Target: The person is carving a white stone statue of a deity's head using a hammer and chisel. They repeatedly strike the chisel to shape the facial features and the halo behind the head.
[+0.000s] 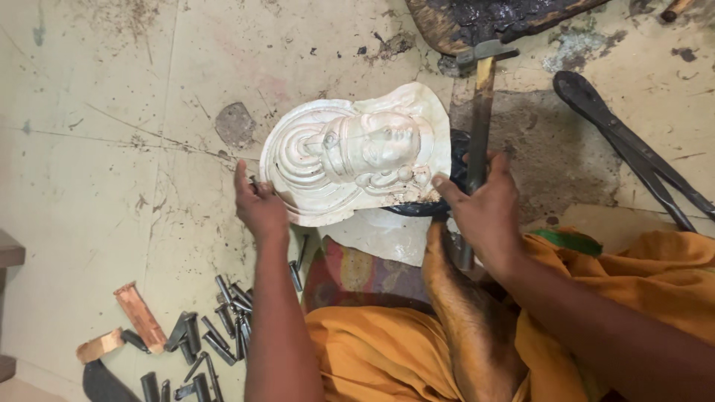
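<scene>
A pale silvery embossed metal plaque [357, 152] with a raised face and ringed patterns rests tilted on a black pad [417, 207] in front of me. My left hand [259, 207] grips the plaque's left edge and also pinches a small dark punch. My right hand [484, 205] holds a hammer [480, 104] by its wooden handle and its thumb presses the plaque's lower right edge. The hammer's metal head points away from me.
Several dark steel punches [223, 316] lie scattered on the floor at lower left beside two wooden blocks [140, 316]. Long black tongs [633, 149] lie at right. A blackened pitch board [491, 18] sits at the top. My orange cloth [387, 350] covers my lap.
</scene>
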